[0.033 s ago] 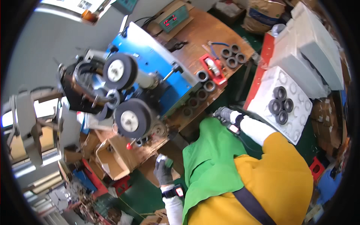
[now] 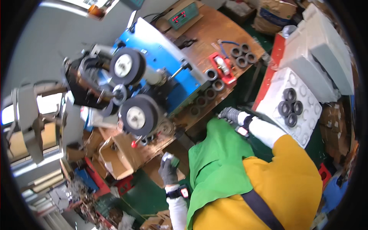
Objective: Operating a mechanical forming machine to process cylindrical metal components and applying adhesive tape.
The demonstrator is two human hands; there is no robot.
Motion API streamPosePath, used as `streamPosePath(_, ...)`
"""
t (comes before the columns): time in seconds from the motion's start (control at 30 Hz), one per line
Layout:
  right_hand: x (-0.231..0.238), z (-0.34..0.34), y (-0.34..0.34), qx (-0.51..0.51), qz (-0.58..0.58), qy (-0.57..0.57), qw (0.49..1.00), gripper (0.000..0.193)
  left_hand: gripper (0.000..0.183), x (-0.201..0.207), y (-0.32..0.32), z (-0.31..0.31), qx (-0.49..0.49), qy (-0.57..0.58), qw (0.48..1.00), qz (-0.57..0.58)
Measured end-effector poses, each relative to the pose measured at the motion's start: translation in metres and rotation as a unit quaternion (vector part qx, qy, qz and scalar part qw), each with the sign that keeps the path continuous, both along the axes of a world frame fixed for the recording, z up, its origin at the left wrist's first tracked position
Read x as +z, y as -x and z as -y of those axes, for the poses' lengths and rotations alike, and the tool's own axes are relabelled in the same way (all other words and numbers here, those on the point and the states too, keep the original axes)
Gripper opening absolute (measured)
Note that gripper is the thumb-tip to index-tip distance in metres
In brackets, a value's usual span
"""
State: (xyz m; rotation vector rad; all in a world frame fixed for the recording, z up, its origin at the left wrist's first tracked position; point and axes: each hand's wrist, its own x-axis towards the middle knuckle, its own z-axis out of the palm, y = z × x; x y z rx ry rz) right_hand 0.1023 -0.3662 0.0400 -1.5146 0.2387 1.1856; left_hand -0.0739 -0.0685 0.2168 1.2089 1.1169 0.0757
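The small grey object (image 2: pixel 168 158) sits in the gloved left hand (image 2: pixel 168 170), low and in front of the blue machine (image 2: pixel 168 57), just below the machine's lower dark wheel (image 2: pixel 138 115). The fingers wrap closed around it, and too little shows to tell what kind of thing it is. The gloved right hand (image 2: pixel 229 114) rests at the near edge of the wooden bench (image 2: pixel 214 34), to the right of the machine. Its fingers are curled, and I cannot tell whether they clamp anything. Just beyond them a row of dark rings (image 2: pixel 210 93) lies along the machine's base. As a judgement, the work goes best if the left hand keeps a firm, level hold well clear of both wheels, upper wheel (image 2: pixel 126 66) included. The right hand should take only the nearest ring without nudging its neighbours. A green apron (image 2: pixel 218 161) hangs between the two arms. Farther right of the machine lie a red tool (image 2: pixel 221 67) and a white foam tray (image 2: pixel 310 115) with a cluster of black rings (image 2: pixel 290 107) in its pockets. An open cardboard box (image 2: pixel 115 157) stands below the machine. Against the earlier frame nothing visibly differs: both hands and all the rings lie in the same places.
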Motion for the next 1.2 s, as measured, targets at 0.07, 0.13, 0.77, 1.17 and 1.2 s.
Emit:
streamPosePath(0.07,0.047,-0.018,-0.012,0.098,0.022,-0.054,0.993,0.019,0.026,-0.006,-0.007,-0.002,-0.046,-0.009,0.999,0.020)
streamPosePath(0.13,0.106,-0.044,-0.010,0.159,0.115,-0.091,0.976,0.022,0.022,-0.008,-0.009,-0.010,-0.291,-0.258,0.920,0.046)
streamPosePath(0.77,0.217,-0.147,0.026,0.318,0.484,-0.056,0.813,0.044,0.024,0.034,0.005,-0.029,-0.180,0.056,0.966,0.177)
streamPosePath(1.17,0.226,-0.173,0.046,0.326,0.517,0.011,0.791,0.059,0.046,0.042,-0.021,-0.027,-0.372,0.005,0.893,0.253)
streamPosePath(1.2,0.220,-0.170,0.045,0.294,0.511,0.008,0.808,0.058,0.046,0.043,-0.026,-0.026,-0.376,0.004,0.891,0.255)
